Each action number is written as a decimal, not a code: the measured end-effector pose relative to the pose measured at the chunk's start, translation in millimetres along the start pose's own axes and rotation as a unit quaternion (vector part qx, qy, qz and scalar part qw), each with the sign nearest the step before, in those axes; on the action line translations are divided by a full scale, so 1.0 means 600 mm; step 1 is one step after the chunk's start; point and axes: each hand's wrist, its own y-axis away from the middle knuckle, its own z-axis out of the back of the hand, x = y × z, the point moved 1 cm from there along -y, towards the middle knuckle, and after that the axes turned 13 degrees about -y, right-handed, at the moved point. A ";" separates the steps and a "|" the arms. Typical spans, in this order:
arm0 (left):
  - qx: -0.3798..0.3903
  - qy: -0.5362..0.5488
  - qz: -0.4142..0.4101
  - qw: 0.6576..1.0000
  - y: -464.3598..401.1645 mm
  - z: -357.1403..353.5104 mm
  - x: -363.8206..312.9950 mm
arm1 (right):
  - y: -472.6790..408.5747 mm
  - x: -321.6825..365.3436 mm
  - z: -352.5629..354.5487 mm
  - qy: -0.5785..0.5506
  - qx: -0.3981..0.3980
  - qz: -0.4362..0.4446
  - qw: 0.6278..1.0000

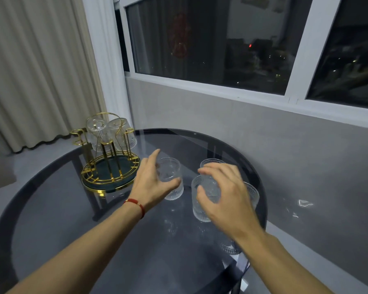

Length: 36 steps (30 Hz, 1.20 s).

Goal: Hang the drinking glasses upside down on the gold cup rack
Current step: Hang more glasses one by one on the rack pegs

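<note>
Between the two hands, four glasses stand upright on the counter (72, 209). The left glass (170, 179) sits just past the left hand (152, 183), whose fingers are spread and curling round it; contact at the thumb is likely, but a closed grasp cannot be confirmed. The near glass (202, 198) stands directly under the right hand (225, 194), which hovers released, fingers splayed, not yet gripping. A far glass (210, 163) shows beyond the right fingertips, and a right glass (253, 193) is half hidden behind that hand.

Procedure, as judged: close each hand around the ribbed wall at mid-height, not at the rim. Lift clear of neighbouring glasses before turning. Invert fully, then lower the mouth over a free gold prong.

All glasses are clear, short and vertically ribbed; the texture should aid grip, though wetness cannot be determined.

Left of the left hand stands the rack (109, 166), with two hung glasses (106, 132) already inverted on its far prongs. Near prongs appear free.
</note>
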 end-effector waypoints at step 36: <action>-0.028 -0.215 0.071 0.974 0.025 0.037 0.315 | -0.426 0.244 -0.456 -0.029 0.260 0.006 0.965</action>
